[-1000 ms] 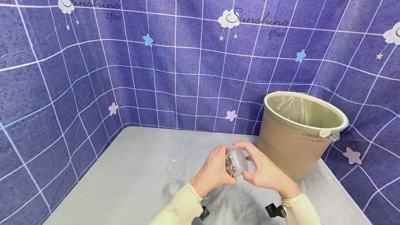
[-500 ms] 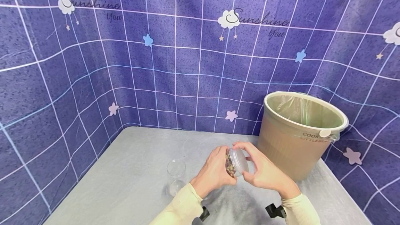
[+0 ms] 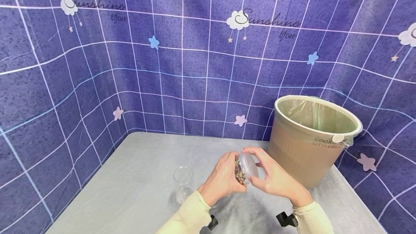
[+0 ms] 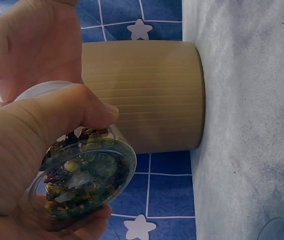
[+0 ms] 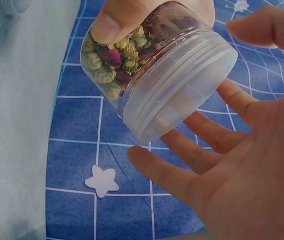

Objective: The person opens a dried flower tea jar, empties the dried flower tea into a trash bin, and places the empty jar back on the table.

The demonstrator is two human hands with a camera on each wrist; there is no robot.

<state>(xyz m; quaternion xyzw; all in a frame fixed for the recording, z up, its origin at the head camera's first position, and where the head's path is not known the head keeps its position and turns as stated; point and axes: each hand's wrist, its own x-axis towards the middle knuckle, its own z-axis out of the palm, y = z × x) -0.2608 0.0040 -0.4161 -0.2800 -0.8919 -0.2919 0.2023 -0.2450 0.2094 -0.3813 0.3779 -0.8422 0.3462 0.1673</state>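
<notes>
A clear jar (image 5: 116, 62) of dried flower buds, yellowish and dark red, is tilted on its side above the table. My left hand (image 3: 222, 178) grips its body, the thumb across the side in the left wrist view. The translucent lid (image 5: 182, 87) sits on the jar's mouth, facing my right hand (image 3: 274, 176). In the right wrist view, the right hand's fingers spread around the lid's edge, with the thumb standing off from it. Left of the hands, a clear cylindrical container (image 3: 183, 181) stands on the grey table (image 3: 130, 180).
A tan bin (image 3: 299, 154) with a pale rim and a clear plastic liner stands at the right, close beyond my right hand. Behind and beside the table hangs a blue gridded curtain (image 3: 195, 64) with stars and clouds.
The right thumb and fingers have shifted slightly at the lid. The left hand and the jar stay almost in place.
</notes>
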